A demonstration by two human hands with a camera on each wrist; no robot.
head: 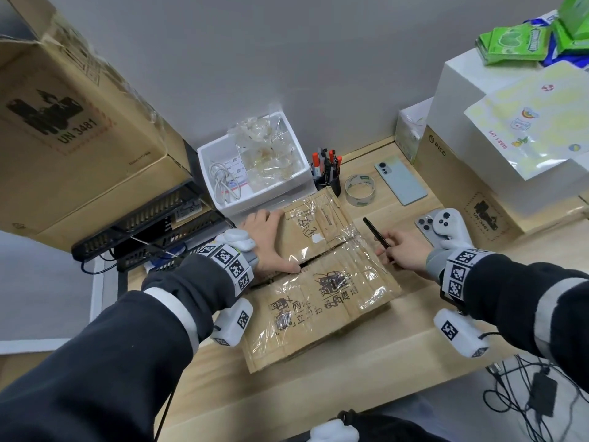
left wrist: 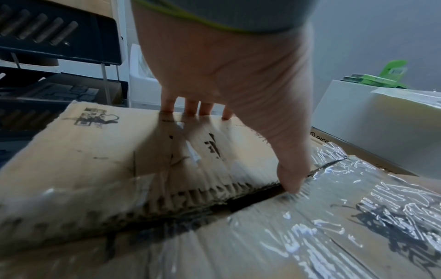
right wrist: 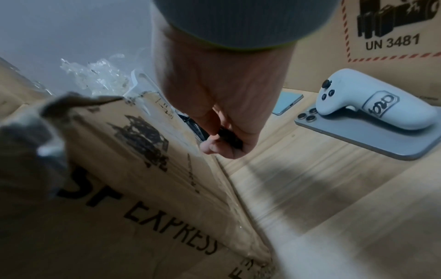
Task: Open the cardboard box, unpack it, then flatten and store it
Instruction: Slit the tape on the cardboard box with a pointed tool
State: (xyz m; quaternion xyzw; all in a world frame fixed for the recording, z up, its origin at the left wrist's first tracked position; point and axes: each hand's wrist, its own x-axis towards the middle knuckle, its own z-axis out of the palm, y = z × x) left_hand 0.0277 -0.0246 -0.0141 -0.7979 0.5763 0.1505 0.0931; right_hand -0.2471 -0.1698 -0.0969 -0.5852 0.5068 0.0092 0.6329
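Taped cardboard box [head: 322, 282] flat on wooden desk [head: 398, 352], centre seam partly split. Left hand [head: 266, 242] spread flat on far flap, thumb at seam gap, apparently steadying box. Right hand [head: 403, 252] at right edge, clenched round black pen [head: 376, 232], likely for slitting tape. Beyond: tape roll [head: 360, 189], phone [head: 400, 179].

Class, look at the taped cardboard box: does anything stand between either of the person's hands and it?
Nothing visible does. The left hand rests on the cardboard box; the right hand, holding a black pen, is at its edge.
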